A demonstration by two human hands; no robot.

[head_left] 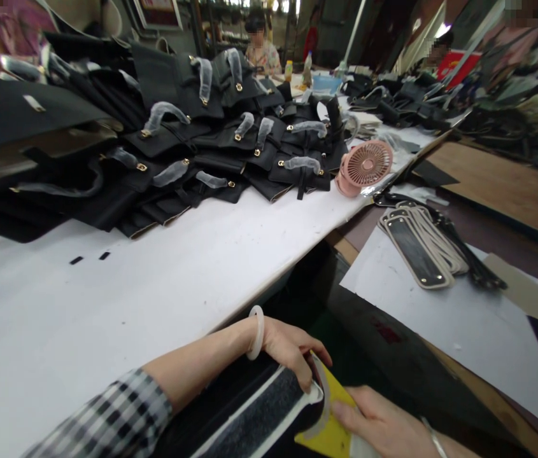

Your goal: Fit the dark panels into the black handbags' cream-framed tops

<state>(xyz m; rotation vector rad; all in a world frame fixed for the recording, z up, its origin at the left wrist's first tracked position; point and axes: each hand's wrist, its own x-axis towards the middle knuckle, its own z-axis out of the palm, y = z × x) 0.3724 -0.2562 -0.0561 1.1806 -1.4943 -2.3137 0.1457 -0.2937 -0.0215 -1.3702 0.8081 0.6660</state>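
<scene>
Low in the view, my left hand, with a pale bangle at the wrist, bends its fingers over the end of a black bag piece. A dark strip with white borders runs along this piece. My right hand is closed on a yellow panel with a pale curved edge, thumb on its near face. The panel stands against the end of the black piece, between my hands. Whether the two are joined cannot be made out. The lower part of the piece runs out of view.
Many black handbags with wrapped handles are heaped on the white table. A pink fan stands at its right edge. To the right, pale-edged black bag parts lie stacked on white paper. Other people sit farther back.
</scene>
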